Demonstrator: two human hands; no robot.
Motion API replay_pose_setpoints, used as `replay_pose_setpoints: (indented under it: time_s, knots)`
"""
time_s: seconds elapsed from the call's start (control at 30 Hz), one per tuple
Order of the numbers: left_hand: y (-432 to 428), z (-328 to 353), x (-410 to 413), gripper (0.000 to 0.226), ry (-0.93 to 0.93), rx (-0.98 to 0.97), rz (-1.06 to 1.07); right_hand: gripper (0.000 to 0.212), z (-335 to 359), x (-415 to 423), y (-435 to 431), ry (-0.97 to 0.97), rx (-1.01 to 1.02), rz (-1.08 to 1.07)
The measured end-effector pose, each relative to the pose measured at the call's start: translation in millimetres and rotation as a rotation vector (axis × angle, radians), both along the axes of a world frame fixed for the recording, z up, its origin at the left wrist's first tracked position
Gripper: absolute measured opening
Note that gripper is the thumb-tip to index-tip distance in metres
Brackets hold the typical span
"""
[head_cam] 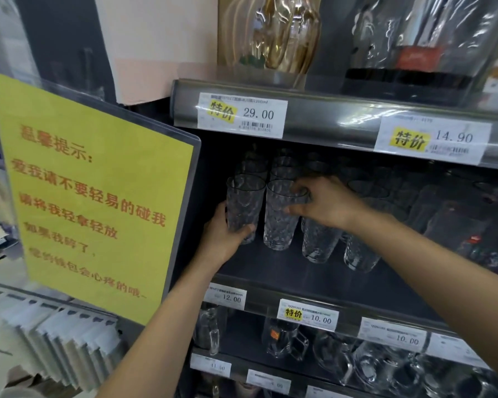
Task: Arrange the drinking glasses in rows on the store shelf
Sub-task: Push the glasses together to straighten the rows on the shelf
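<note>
Drinking glasses (318,242), tall clear tumblers of dimpled glass, stand in rows on the dark grey store shelf (314,277), and the two at the front left are in hand. The left hand (220,239) wraps the lower half of the leftmost glass (243,196), thumb across its front and fingers curled round its far side in a close, firm grip. The right hand (328,205) reaches in from above and pinches the second glass (279,225) at its rim, fingertips (299,192) hooked over the lip and thumb pressed on the outer wall just below. These two glasses sit almost touching, between the two sets of fingers; I cannot tell whether either is lifted off the board. Under the right wrist two more tumblers stand close, and beyond the fingertips further rows crowd the back. The risk lies there: a rim pinch gives little control over a tall, smooth glass, so it may swing and knock its neighbour. The wrist may also brush the tumblers beneath it and tip one toward the shelf's open front edge. Glass striking glass could chip.
</note>
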State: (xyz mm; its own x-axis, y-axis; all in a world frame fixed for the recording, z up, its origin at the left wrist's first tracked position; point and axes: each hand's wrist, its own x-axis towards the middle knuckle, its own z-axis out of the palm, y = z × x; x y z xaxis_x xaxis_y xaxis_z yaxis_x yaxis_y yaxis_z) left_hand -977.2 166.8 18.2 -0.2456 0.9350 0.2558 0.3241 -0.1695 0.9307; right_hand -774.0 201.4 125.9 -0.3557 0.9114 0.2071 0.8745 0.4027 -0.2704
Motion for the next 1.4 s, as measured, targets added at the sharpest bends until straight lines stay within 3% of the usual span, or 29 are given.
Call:
replay_pose_setpoints:
  time_s: [1.4]
  knots:
    - [7.2, -7.3, -5.6, 0.073, 0.084, -0.045, 0.055, 0.052, -1.5, -1.4, 1.9, -0.011, 0.033, 0.029]
